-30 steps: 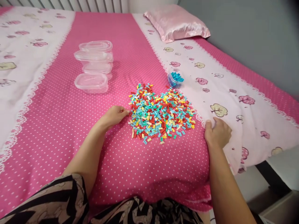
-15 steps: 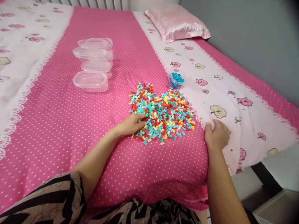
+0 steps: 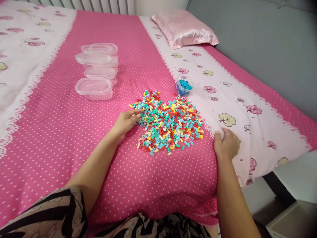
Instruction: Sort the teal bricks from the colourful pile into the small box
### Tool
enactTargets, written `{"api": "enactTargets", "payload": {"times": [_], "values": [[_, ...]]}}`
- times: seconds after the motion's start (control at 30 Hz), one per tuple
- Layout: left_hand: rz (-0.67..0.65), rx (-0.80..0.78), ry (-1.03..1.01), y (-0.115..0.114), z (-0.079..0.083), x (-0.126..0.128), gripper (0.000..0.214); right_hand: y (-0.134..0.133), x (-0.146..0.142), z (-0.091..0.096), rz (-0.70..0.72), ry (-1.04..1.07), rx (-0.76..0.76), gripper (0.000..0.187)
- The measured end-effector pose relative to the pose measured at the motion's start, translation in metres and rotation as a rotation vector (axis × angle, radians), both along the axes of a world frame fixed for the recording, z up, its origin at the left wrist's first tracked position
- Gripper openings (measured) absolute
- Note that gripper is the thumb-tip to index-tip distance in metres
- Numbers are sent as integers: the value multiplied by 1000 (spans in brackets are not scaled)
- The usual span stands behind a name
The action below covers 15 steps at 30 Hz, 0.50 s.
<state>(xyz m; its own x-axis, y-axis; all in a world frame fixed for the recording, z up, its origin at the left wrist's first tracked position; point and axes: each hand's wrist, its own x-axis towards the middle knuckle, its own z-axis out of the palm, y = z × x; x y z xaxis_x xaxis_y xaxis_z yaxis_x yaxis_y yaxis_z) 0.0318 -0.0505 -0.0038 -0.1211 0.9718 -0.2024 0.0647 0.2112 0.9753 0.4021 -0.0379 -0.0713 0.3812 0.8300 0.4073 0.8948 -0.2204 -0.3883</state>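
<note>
The left hand's (image 3: 125, 124) grip is narrow at the pile of bricks' (image 3: 170, 122) nine o'clock edge; whether it pinches a brick, I can't tell. The right hand (image 3: 227, 143), towards four o'clock, curls loosely on the bed (image 3: 168, 178), its grip unclear. At one o'clock a small tub (image 3: 183, 87) holds blue bricks; at ten, clear boxes (image 3: 93, 87) show pink through. The bricks' long axes point every way; the boxes' run nine to three.
</note>
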Motion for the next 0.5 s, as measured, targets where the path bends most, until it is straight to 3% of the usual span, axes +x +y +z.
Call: {"api": "enactTargets", "payload": {"times": [0.17,0.3,0.4,0.5], "values": [[233,126,-34,5,3,-14,22,0,1,-1,9,1,24,49],[388,107,33,9,-3,-26,24,0,1,-1,18,2,22,49],[377,19,247,10,-9,-29,24,-1,0,0,21,9,25,48],[253,-60,569,8,-7,-29,22,-1,-1,0,10,20,24,48]]}}
